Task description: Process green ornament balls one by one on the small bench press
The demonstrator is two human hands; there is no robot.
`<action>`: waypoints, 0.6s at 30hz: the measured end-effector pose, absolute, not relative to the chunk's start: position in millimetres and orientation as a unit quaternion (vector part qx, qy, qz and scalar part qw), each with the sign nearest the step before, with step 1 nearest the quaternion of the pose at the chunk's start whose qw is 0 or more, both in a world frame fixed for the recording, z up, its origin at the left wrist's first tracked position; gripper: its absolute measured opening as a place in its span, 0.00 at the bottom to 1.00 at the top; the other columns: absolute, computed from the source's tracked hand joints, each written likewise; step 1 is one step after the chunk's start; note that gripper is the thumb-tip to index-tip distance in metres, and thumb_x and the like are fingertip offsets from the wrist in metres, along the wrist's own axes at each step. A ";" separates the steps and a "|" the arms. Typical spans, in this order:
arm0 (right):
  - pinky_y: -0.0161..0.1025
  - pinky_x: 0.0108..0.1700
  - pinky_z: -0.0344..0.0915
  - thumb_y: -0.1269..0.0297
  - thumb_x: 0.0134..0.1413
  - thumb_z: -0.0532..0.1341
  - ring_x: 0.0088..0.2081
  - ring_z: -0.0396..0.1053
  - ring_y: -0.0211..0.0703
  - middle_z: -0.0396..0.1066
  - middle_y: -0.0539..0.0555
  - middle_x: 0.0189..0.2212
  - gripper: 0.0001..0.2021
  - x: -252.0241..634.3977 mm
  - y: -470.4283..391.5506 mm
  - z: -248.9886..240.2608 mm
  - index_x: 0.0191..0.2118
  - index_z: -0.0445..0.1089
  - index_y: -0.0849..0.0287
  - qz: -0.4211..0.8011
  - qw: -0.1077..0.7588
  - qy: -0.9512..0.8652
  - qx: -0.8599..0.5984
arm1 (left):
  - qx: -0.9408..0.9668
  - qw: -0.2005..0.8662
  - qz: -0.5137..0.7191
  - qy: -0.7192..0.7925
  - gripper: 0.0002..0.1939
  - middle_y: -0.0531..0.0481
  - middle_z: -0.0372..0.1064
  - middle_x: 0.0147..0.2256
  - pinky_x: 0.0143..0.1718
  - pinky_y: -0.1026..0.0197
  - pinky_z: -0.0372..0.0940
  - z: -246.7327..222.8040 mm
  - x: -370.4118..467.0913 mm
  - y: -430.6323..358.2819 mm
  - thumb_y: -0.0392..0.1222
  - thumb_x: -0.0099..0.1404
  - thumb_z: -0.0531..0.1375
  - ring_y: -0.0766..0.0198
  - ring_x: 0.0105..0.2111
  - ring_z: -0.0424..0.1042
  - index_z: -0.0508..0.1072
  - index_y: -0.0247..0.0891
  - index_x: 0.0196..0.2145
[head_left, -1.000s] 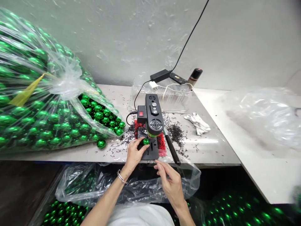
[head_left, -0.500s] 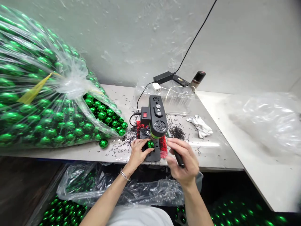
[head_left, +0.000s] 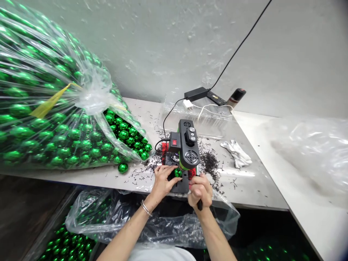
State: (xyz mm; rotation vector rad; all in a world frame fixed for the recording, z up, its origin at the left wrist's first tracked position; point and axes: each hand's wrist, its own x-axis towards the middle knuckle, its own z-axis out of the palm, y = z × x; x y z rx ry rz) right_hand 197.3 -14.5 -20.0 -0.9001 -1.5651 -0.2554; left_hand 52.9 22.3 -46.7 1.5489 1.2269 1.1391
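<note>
Under the head of a small black bench drill (head_left: 189,145), a shiny green ball (head_left: 178,173) sits on the black base plate (head_left: 181,186). My left hand (head_left: 162,181) holds this ball from the left, thumb and fingers pressed to its sides. My right hand (head_left: 200,191) is wrapped round a black lever handle (head_left: 200,205) at the drill's right side. The drill head hides the top of the ball and the tool tip above it.
A clear bag (head_left: 94,98) full of green balls gapes toward the drill. One loose ball (head_left: 123,168) lies before it. Black shavings (head_left: 210,163) litter the table around a red mat. White gloves (head_left: 237,153) lie right. An open plastic bag (head_left: 114,221) hangs below the table edge.
My right hand has come inward and down with the lever handle, its fingers now closed tighter. My left hand stays on the ball. The whole view has shifted slightly.
</note>
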 end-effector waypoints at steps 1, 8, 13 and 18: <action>0.45 0.36 0.64 0.65 0.68 0.47 0.26 0.63 0.39 0.67 0.51 0.26 0.16 197.1 -14.4 -20.0 0.28 0.61 0.54 -0.111 0.614 -0.678 -0.389 | 0.633 0.399 0.444 0.493 0.18 0.46 0.79 0.42 0.63 0.41 0.47 -47.6 53.1 22.0 0.46 0.53 0.73 0.47 0.48 0.69 0.81 0.48 0.44; 0.44 0.35 0.63 0.65 0.69 0.46 0.26 0.63 0.38 0.65 0.50 0.26 0.16 197.5 -13.5 -21.2 0.28 0.60 0.56 -0.115 0.618 -0.678 -0.381 | 0.710 0.282 0.405 0.503 0.19 0.45 0.78 0.45 0.58 0.42 0.56 -54.9 54.1 20.0 0.43 0.58 0.71 0.51 0.48 0.72 0.79 0.43 0.48; 0.43 0.37 0.66 0.65 0.69 0.48 0.28 0.65 0.37 0.65 0.49 0.27 0.16 198.0 -11.8 -22.2 0.28 0.60 0.56 -0.119 0.597 -0.700 -0.374 | 0.720 0.262 0.405 0.499 0.19 0.45 0.78 0.44 0.56 0.42 0.59 -56.5 54.5 21.2 0.43 0.59 0.71 0.51 0.47 0.73 0.78 0.42 0.48; 0.38 0.32 0.62 0.69 0.68 0.48 0.26 0.63 0.36 0.63 0.49 0.25 0.16 195.7 -18.0 13.1 0.26 0.58 0.56 -0.093 0.600 -0.695 -0.385 | 0.722 0.261 0.412 0.491 0.18 0.44 0.78 0.43 0.55 0.41 0.61 -55.7 56.0 24.1 0.43 0.58 0.71 0.50 0.46 0.73 0.78 0.41 0.47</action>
